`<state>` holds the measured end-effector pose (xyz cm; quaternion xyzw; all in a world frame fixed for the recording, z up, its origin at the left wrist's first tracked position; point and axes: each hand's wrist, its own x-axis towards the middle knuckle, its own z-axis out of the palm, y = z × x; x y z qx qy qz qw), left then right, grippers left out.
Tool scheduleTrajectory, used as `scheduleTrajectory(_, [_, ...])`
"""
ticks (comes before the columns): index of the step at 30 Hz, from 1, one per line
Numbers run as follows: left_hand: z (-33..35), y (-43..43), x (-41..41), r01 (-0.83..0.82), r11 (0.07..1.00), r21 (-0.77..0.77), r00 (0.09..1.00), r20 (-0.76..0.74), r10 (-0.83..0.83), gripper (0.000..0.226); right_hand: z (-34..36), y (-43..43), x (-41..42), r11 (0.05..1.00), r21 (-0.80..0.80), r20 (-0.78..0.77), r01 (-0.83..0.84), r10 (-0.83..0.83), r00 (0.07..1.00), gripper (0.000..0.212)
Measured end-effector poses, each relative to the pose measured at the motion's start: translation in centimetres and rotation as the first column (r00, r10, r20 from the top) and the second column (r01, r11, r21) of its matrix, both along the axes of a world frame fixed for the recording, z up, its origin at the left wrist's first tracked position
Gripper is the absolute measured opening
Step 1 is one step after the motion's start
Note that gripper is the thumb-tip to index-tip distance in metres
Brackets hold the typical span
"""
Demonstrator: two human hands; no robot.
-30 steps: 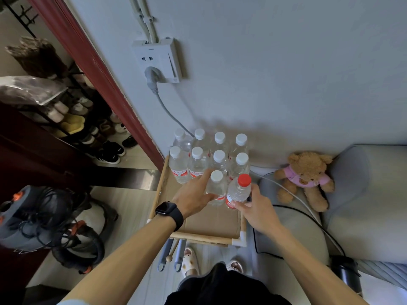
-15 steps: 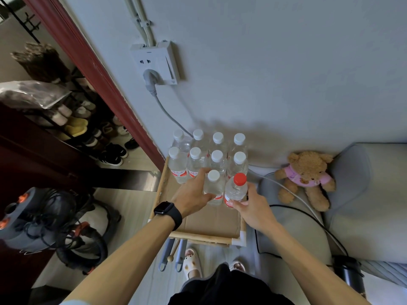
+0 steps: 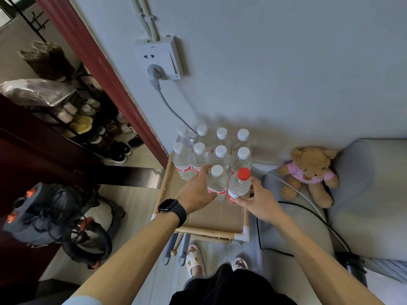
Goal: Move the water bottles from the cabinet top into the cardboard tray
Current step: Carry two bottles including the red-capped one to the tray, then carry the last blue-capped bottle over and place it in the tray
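A cardboard tray [image 3: 211, 219] with a wooden frame stands against the wall. Several clear water bottles with white caps [image 3: 220, 150] stand in two rows at its far end. In front of them my left hand [image 3: 196, 190] grips a white-capped bottle [image 3: 217, 182], which stands upright in the tray. Right beside it my right hand [image 3: 257, 199] holds a red-capped bottle [image 3: 240, 186], tilted slightly, at the tray's right side. A dark watch sits on my left wrist.
A teddy bear [image 3: 308, 172] leans on a grey sofa [image 3: 363, 194] to the right, with cables running over it. A wall socket [image 3: 158, 58] hangs above. A vacuum cleaner [image 3: 44, 216] and a shoe rack [image 3: 83, 124] are on the left. My slippers [image 3: 195, 259] show below.
Both hands have pushed the two bottles a little farther into the tray, up against the rows behind. The red-capped bottle stands straighter than before.
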<state>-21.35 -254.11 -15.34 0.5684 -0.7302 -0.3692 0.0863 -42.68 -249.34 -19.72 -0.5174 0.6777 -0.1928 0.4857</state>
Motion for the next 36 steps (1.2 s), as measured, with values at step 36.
scheduleTrajectory(36, [8.9, 65.7, 45.3, -0.894, 0.184, -0.408, -0.049, 0.497, 0.866, 0.041, 13.8, 35.3, 63.2, -0.347, -0.469, -0.539, -0.813, 0.841, -0.048, 0.043])
